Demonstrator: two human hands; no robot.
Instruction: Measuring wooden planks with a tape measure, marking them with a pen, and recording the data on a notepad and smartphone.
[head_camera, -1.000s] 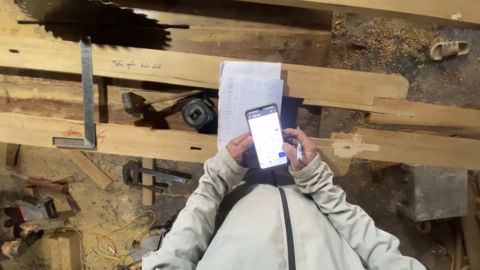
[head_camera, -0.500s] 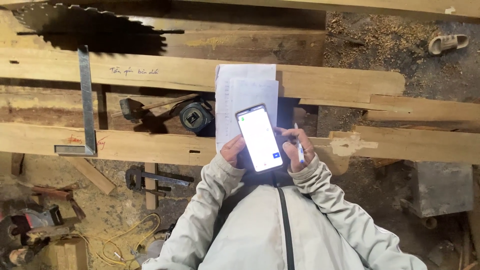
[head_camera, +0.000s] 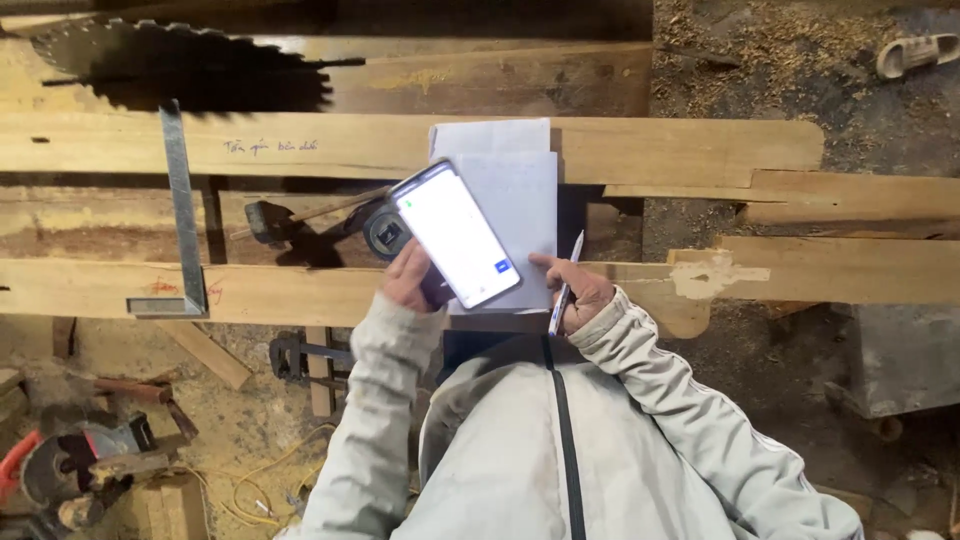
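My left hand (head_camera: 412, 278) holds a smartphone (head_camera: 455, 234) with a lit white screen, tilted to the left above a white sheet of paper (head_camera: 510, 190). My right hand (head_camera: 578, 290) rests on the lower right corner of the paper and grips a white pen (head_camera: 565, 284), its index finger stretched toward the phone's lower edge. The paper lies across two long wooden planks (head_camera: 300, 145). Both sleeves are light grey.
A metal try square (head_camera: 180, 215) lies across the planks at left, under a circular saw blade (head_camera: 180, 65). A hammer (head_camera: 275, 220) and a tape measure (head_camera: 385, 230) sit between the planks. A power tool (head_camera: 80, 465) and yellow cord lie on the sawdust floor at lower left.
The phone has tipped further left, now held by my left hand alone. My right hand has come off the phone and dropped to the paper with the pen.
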